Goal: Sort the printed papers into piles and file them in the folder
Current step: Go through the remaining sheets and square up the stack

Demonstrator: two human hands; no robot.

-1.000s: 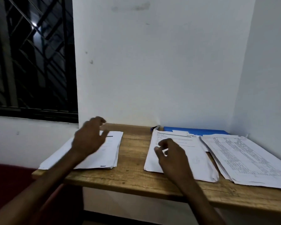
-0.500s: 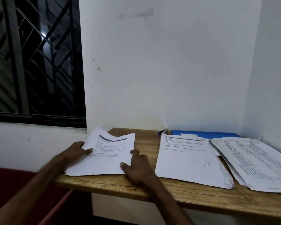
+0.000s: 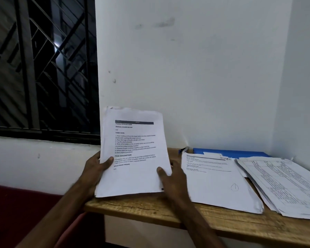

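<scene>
1. The left hand (image 3: pixel 95 170) is bare from fingertips to wrist, and its thumb ends in a broad, rounded tip.
2. Behind it, the left forearm (image 3: pixel 57 212) is bare and slim down to the picture's lower edge. Its outline is slightly blurred.
3. The right hand (image 3: pixel 174 178) is also bare, with its back and thumb showing.
4. Behind it, the right forearm (image 3: pixel 195 217) is bare down to the bottom edge.

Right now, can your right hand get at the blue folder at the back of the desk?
Probably not yet. The right hand grips the held stack with the left hand, and the blue folder lies at the wall partly under the far edges of the middle pile and right pile.
</scene>
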